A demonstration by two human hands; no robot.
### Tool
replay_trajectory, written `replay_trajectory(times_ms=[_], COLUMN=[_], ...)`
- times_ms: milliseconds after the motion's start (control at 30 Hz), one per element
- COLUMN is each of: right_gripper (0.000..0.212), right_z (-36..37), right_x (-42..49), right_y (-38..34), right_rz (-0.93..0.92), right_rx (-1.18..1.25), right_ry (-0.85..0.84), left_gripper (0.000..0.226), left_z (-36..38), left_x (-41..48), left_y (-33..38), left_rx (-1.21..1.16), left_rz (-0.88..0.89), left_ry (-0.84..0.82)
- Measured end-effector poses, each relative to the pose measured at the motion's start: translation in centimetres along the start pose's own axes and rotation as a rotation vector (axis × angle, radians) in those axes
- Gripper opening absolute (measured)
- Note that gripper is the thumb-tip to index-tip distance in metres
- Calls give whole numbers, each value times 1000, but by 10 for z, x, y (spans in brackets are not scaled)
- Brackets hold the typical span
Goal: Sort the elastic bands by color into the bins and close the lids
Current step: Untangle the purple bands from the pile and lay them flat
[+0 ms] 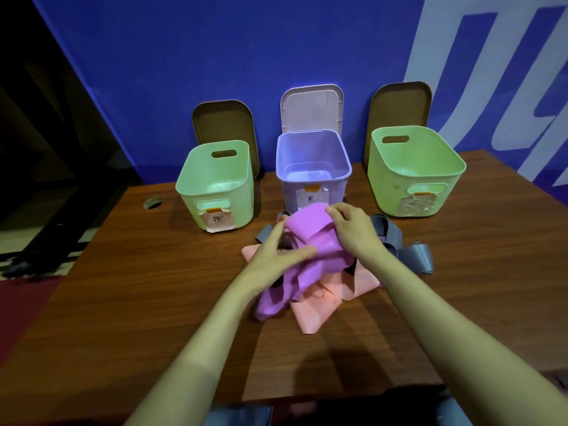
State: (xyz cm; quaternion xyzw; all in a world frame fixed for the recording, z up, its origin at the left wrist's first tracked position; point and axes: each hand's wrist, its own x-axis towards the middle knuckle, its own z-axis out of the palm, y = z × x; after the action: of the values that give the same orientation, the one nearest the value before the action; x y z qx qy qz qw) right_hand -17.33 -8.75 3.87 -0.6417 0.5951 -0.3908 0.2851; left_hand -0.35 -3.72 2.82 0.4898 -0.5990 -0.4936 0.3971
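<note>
A heap of elastic bands lies mid-table: purple bands (302,238) on top, pink bands (313,312) beneath, grey bands (507,256) at the right. My left hand (276,256) grips the purple bands from the left, thumb across them. From above, my right hand (353,232) pinches their upper fold. Behind the heap stand three open bins: a green bin (215,186) at left, a purple bin (313,167) in the middle, a green bin (415,170) at right. The purple bin's pale lid (312,107) stands upright behind it.
Two brown lids (224,124) (399,103) lean on the blue wall behind the green bins. Each bin carries a paper label on its front. A cable hole (152,203) sits in the wooden table (138,287) at the left. Grey fabric shows at the near edge.
</note>
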Motion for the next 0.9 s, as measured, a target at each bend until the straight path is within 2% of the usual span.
replay_trajectory(times_ms=[67, 133, 200, 300, 400, 467, 500, 533, 600, 667, 733, 800, 833, 900], right_gripper=[27, 35, 40, 27, 38, 25, 18, 25, 41, 37, 33, 41, 42, 33], right_z=[-3, -3, -1, 1, -4, -10, -12, -12, -7, 1, 10, 20, 23, 28], right_x=[0, -4, -8, -13, -11, -5, -3, -3, -7, -12, -15, -16, -17, -19], right_y=[1, 4, 11, 20, 25, 28, 30, 30, 28, 21, 15, 13, 13, 16], right_rz=[43, 94, 122, 41, 37, 91, 133, 164, 77, -133, -213, -192, -175, -196], right_rx=[36, 85, 107, -23, 3, -1, -46, -114, -244, -257, -253, -410, -507, -679], right_ry=[35, -34, -133, -184, 33, 172, 181, 161, 159, 170, -5, -257, -339, -373], left_gripper=[32, 15, 14, 15, 12, 14, 12, 8, 13, 21, 19, 9, 14, 38], left_z=[2, 4, 3, -1, -10, -18, -22, -26, -29, -27, -23, -19, -17, -15], left_x=[2, 4, 8, 10, 10, 10, 11, 12, 14, 17, 20, 22, 23, 22], left_y=[-7, -11, -15, -22, -27, -25, -24, -25, -24, -23, -24, -26, -30, -38], left_rx=[115, 179, 142, 273, 311, 269, 264, 270, 248, 167, 188, 305, 374, 484], left_rz=[19, 15, 16, 27, 45, 48, 38, 26, 7, -16, -16, 1, -25, -124], left_ry=[21, 163, 277, 290, 376, 491, 530, 542, 517, 503, 477, 389, 326, 193])
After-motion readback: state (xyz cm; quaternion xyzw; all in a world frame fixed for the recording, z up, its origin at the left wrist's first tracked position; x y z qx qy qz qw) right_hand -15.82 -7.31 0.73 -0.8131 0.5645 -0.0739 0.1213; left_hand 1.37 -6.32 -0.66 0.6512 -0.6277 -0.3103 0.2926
